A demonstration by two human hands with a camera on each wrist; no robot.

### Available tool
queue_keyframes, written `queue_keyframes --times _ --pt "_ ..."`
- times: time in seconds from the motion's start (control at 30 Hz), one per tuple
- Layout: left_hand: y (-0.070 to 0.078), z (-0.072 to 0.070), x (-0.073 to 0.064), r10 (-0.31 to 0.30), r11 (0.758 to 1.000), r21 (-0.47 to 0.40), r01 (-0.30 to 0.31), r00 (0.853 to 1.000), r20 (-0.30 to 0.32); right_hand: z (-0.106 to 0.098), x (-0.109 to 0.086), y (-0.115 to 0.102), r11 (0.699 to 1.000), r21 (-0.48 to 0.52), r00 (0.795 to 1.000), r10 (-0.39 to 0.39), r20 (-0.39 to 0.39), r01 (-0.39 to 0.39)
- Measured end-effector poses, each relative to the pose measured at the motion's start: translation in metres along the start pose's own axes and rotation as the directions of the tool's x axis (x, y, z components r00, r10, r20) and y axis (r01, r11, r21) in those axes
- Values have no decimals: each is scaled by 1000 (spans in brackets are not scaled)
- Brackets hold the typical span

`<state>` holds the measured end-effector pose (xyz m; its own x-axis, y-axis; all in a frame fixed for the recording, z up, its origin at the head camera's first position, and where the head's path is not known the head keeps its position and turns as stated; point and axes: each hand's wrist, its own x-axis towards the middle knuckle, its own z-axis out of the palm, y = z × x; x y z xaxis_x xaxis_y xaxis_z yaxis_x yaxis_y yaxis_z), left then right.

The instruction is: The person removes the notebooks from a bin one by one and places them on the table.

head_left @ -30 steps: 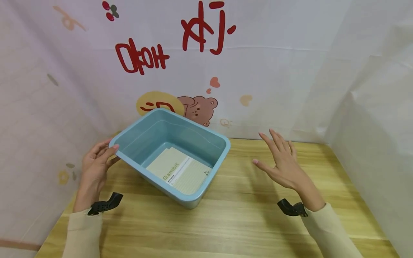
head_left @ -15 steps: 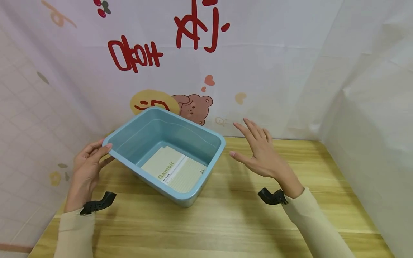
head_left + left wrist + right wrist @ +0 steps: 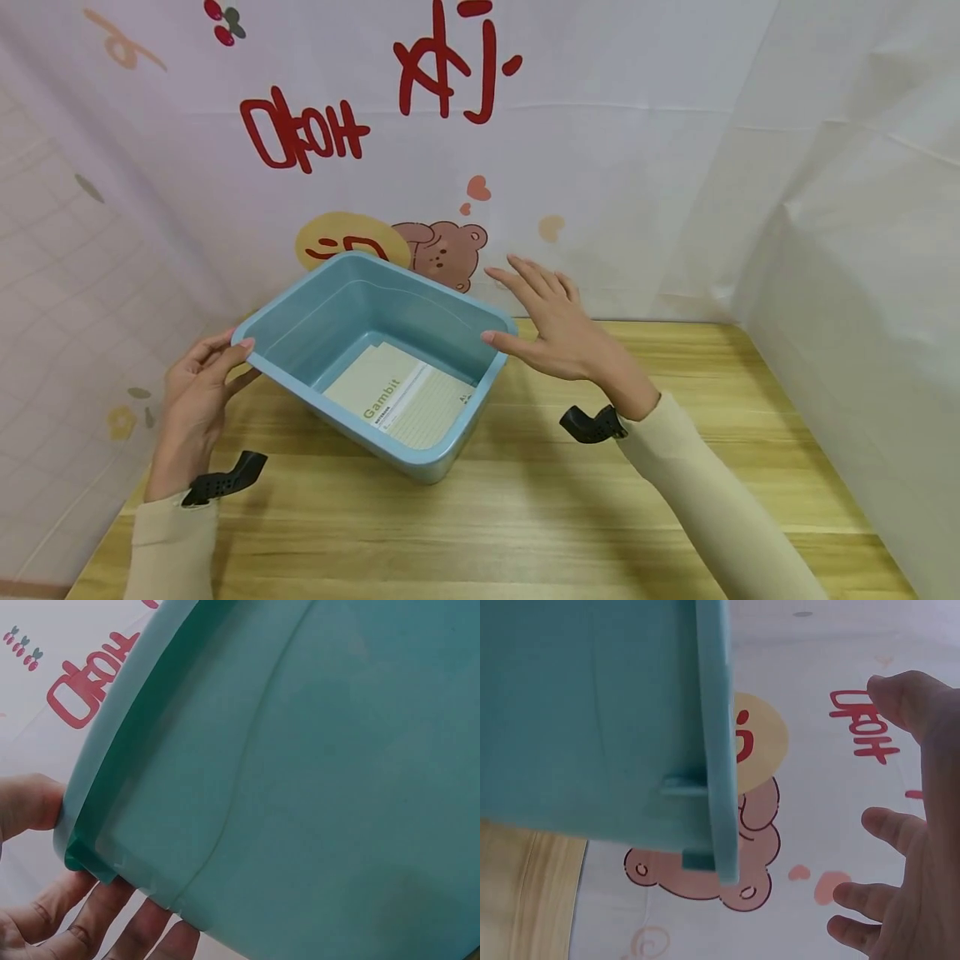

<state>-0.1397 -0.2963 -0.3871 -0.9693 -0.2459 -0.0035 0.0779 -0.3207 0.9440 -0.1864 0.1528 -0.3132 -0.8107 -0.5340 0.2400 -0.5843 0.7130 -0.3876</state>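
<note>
A light blue plastic bin is tilted over the wooden table, its mouth turned toward me. Inside, on its floor, lies a notebook marked "Gambit". My left hand grips the bin's left corner, thumb on the rim and fingers beneath; the left wrist view shows the fingers under the bin's edge. By the right corner, my right hand has its fingers spread and holds nothing; its thumb overlaps the rim in the head view. In the right wrist view, a gap separates this hand from the bin's rim.
The wooden tabletop stretches out under the bin and both arms. Behind it hangs a white printed backdrop with red lettering and a bear. White side sheets close off the left and right. Each wrist wears a black camera mount.
My right hand has moved left, from out over the table to the bin's right corner. The left hand keeps its grip on the bin. The head view has shifted slightly.
</note>
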Motion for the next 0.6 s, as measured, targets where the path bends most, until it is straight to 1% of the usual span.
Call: queue_keyframes --times 0.13,0.3,0.5,0.6 --pt "-1 -1 0 1 1000 15 -1 1000 13 1 12 -5 1000 -6 1000 -6 24 6" --pt "1 -4 -1 1 1000 18 -1 1000 1 2 28 -12 1000 -8 998 -29 55 29" --pt "-1 -3 0 -6 1000 22 6 1000 9 2 45 -20 999 2 996 -50 73 50" --pt "-3 -2 1 -7 1000 20 7 1000 16 2 53 -24 999 -1 994 -47 99 47"
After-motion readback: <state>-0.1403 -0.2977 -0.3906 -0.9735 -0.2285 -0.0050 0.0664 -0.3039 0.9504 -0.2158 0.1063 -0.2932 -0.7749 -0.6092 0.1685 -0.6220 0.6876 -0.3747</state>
